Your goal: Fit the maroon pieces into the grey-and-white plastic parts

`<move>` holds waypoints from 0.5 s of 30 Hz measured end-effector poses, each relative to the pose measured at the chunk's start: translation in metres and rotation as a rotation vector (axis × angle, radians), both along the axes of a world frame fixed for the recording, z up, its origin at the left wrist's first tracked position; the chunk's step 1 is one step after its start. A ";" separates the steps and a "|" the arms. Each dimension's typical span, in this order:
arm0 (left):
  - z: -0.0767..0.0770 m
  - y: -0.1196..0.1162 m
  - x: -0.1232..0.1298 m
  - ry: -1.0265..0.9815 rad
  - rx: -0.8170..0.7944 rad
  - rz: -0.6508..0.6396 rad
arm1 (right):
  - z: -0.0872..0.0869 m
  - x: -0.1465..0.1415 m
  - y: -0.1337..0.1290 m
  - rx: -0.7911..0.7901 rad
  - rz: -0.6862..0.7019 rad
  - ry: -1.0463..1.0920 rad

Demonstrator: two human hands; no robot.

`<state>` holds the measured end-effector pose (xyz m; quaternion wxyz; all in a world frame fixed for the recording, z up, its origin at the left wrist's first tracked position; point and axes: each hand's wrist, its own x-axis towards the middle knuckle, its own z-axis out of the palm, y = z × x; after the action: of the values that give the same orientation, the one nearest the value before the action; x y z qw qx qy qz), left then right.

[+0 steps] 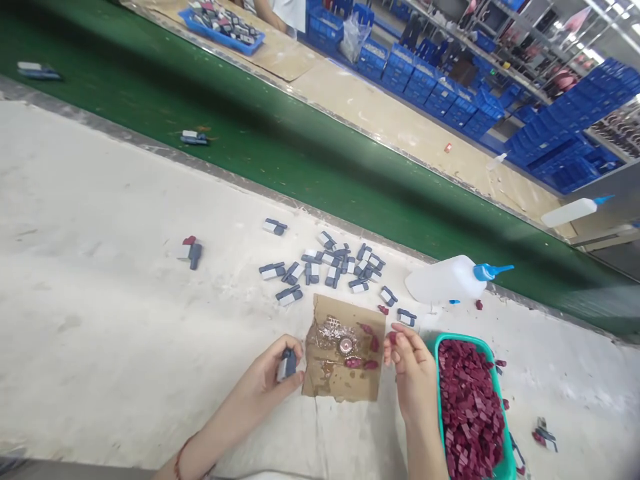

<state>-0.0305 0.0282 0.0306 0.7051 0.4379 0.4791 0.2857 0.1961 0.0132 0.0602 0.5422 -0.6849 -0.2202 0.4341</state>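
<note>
My left hand (280,373) is closed around a dark blue and grey plastic part (287,365), left of a piece of cardboard (345,387). On the cardboard are a wet, shiny smear, a small round metallic piece (345,345) and several dark red pieces (353,363). Just past the cardboard's right edge, my right hand (410,360) pinches a small dark red piece (393,337) between its fingertips. Close to that hand stands a green basket (439,373) filled with dark red pieces (470,407).
Several blue and grey parts (333,263) lie beyond the cardboard. A white squeeze bottle (443,280) with a blue nozzle lies at the right. Behind runs a green conveyor belt (280,167) carrying two parts. Across it, a person's arm (270,13) is near a blue tray (220,38).
</note>
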 end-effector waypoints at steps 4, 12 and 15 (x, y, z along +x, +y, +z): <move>0.016 0.026 0.012 0.124 0.167 -0.117 | 0.019 0.029 0.002 0.168 -0.203 0.087; 0.040 0.140 0.138 0.246 0.733 -0.426 | 0.017 0.010 -0.025 0.204 -0.210 0.234; 0.036 0.169 0.192 0.228 0.868 -0.528 | -0.004 0.005 -0.048 0.110 -0.138 0.257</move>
<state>0.1615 0.1973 0.0670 0.4498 0.8243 0.2634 0.2209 0.2009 -0.0347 0.0561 0.6310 -0.6064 -0.1248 0.4675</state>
